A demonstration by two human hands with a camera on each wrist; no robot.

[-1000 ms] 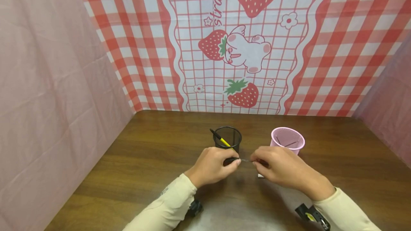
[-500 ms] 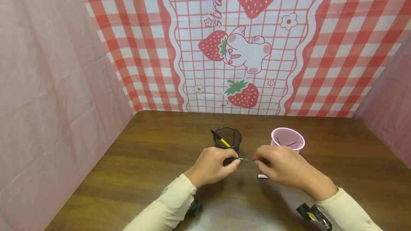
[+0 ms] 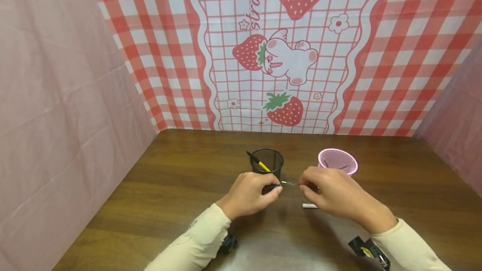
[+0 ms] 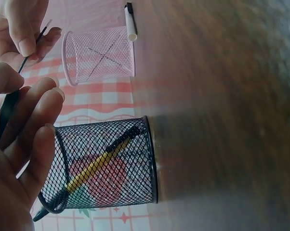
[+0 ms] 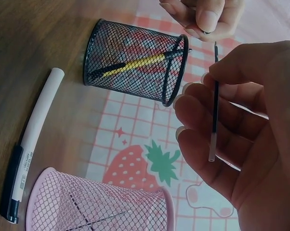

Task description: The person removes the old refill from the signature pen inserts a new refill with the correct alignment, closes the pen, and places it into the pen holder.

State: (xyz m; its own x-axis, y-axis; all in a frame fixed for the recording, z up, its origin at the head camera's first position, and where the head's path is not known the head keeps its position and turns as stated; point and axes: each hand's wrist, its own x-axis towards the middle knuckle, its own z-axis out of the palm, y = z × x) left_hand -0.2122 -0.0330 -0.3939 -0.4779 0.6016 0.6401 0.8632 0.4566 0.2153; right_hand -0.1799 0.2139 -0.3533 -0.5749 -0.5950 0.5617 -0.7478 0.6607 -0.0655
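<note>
My left hand (image 3: pixel 250 193) pinches a dark pen barrel (image 4: pixel 8 111) between thumb and fingers, and most of that barrel is hidden in the hand. Facing it, my right hand (image 3: pixel 335 191) holds a thin black pen refill (image 5: pixel 216 103) between thumb and fingertips. The refill has a clear tail end and a narrow tip pointing toward the left hand. In the right wrist view a small gap shows between that tip and the barrel's end. Just behind the left hand stands a black mesh cup (image 3: pixel 268 150) with a yellow-and-black pen (image 3: pixel 261 164) leaning in it.
A pink mesh cup (image 3: pixel 337 152) with thin dark sticks inside stands behind the right hand. On the wooden table (image 3: pixel 180 179) lies a white pen with a black clip (image 5: pixel 41 115), partly under the right hand in the head view. A strawberry-patterned cloth (image 3: pixel 241 91) hangs behind.
My right hand has shifted slightly right and up, widening the gap between the hands. More of the white pen shows under it. The left hand stays almost still.
</note>
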